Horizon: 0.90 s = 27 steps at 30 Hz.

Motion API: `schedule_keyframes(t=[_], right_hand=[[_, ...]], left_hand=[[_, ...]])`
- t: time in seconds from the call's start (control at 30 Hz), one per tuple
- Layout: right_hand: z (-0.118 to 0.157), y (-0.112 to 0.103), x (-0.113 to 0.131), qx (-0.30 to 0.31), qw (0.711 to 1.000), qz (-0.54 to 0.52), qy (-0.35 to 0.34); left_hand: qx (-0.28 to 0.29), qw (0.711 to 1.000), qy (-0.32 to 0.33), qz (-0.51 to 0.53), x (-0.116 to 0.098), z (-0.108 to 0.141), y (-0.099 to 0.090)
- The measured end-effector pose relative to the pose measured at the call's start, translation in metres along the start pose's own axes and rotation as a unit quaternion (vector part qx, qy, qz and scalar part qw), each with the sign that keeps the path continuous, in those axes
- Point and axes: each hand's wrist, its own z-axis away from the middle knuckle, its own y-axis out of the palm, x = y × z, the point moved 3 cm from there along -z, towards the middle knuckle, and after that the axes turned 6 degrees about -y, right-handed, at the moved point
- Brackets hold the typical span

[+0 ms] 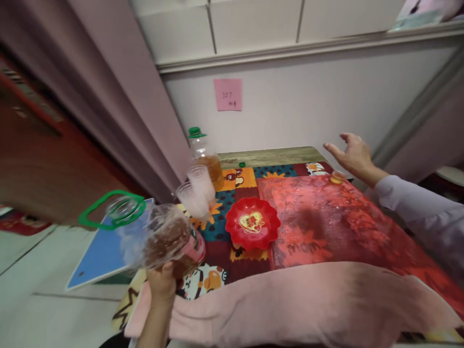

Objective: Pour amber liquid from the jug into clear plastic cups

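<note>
My left hand point(162, 285) grips a large clear plastic bottle point(165, 241) from below. This bottle lies tilted, its uncapped mouth and green handle point(87, 212) pointing to the upper left, with brown liquid inside. Raised at the far right, my right hand point(353, 154) is open with its fingers apart and nothing in it. Just below and left of it stands a small clear cup point(338, 177) with amber liquid at the bottom. Two stacks of clear plastic cups point(195, 198) lean beyond the held bottle. Near the table's middle sits a red scalloped dish point(253, 222).
A second bottle point(208, 164) with a green cap stands at the back, half full of amber liquid. A loose green cap point(242, 165) lies near the wall. Red translucent sheet point(304, 227) covers the right side; pink cloth point(290, 309) drapes the front edge. A blue board point(105, 251) is at left.
</note>
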Motion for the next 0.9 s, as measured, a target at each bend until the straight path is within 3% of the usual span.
schedule_keyframes(t=[0.13,0.27,0.33,0.4,0.47,0.6,0.9], right_hand=[[0.031,0.022,0.131,0.050,0.978,-0.120,-0.162],[0.097,0.045,0.261,0.114,0.910,-0.242,-0.317],[0.123,0.053,0.309,0.142,0.873,-0.263,-0.386],[0.136,0.059,0.343,0.154,0.854,-0.250,-0.430],[0.133,0.063,0.364,0.147,0.863,-0.215,-0.433],[0.105,0.076,0.380,0.165,0.897,-0.120,-0.393],[0.093,0.113,0.397,0.268,0.843,-0.016,-0.467]], left_hand=[[0.003,1.000,0.000,0.023,-0.005,0.004,0.000],[0.014,0.999,0.007,0.046,-0.010,0.008,0.001],[0.023,0.998,0.015,0.056,-0.012,0.009,0.002],[0.038,0.997,0.024,0.066,-0.014,0.011,0.003],[0.051,0.995,0.033,0.081,-0.017,0.012,0.003],[0.063,0.993,0.032,0.098,-0.022,0.014,0.003],[0.082,0.992,0.013,0.100,-0.026,0.017,0.003]])
